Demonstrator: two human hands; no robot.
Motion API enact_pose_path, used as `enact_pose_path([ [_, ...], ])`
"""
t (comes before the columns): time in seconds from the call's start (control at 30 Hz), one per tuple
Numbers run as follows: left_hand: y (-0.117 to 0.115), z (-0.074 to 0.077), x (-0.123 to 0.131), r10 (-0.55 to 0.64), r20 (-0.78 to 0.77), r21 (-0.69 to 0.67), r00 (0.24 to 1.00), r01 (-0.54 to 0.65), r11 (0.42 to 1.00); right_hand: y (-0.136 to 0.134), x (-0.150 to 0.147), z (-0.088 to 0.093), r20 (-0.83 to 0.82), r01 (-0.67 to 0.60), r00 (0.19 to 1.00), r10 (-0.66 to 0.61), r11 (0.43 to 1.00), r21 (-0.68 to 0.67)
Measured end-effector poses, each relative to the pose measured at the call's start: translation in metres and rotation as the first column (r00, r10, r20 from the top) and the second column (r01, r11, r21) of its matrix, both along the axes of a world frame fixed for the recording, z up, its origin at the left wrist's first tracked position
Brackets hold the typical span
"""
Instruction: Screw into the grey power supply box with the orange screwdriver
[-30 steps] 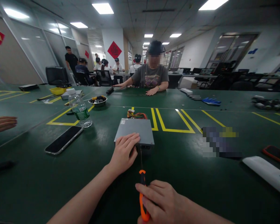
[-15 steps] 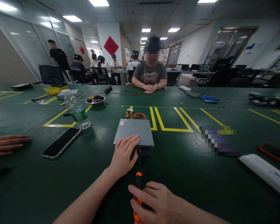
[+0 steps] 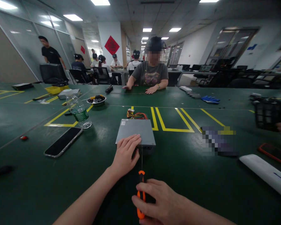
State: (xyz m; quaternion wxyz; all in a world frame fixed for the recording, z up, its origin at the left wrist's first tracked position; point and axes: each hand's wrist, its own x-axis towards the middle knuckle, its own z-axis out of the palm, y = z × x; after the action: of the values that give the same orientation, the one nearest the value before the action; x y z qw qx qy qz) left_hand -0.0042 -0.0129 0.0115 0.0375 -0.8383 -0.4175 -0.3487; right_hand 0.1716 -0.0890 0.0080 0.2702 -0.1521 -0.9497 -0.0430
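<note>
A grey metal power supply box (image 3: 137, 132) lies on the green table (image 3: 37, 175) in front of me, with coloured wires (image 3: 135, 115) bunched at its far end. My left hand (image 3: 125, 154) rests flat on the box's near corner, fingers stretched out. My right hand (image 3: 158, 203) is wrapped round the orange and black handle of a screwdriver (image 3: 140, 187). The screwdriver's thin shaft reaches forward to the box's near face, just right of my left hand.
A phone (image 3: 63, 141) and a water bottle (image 3: 79, 112) sit to the left, with a metal bowl (image 3: 96, 100) behind. A white object (image 3: 264, 173) and another phone (image 3: 273, 153) lie at right. A person sits across the table. Another person's hand holds a black object (image 3: 268, 115) at far right.
The other hand at the far left edge has withdrawn from view, and a small red item now shows there. A black object held by someone has come in at far right. My hands have barely shifted.
</note>
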Motion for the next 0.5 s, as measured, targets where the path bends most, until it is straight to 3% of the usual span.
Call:
enact_pose_path([
  [0.17, 0.000, 0.001, 0.001, 0.005, 0.010, -0.010, 1.000, -0.005, 1.000, -0.001, -0.004, -0.003, -0.064, 0.008, 0.998, -0.002, 0.995, 0.100],
  [0.3, 0.000, 0.000, 0.001, 0.008, 0.014, -0.012, 1.000, -0.008, 1.000, -0.002, -0.006, -0.009, -0.116, 0.033, 0.993, -0.023, 0.996, 0.080],
  [0.5, 0.000, -0.001, 0.003, 0.029, 0.011, -0.010, 1.000, -0.029, 1.000, -0.001, -0.002, -0.001, 0.039, 0.024, 0.999, -0.025, 0.999, 0.029],
])
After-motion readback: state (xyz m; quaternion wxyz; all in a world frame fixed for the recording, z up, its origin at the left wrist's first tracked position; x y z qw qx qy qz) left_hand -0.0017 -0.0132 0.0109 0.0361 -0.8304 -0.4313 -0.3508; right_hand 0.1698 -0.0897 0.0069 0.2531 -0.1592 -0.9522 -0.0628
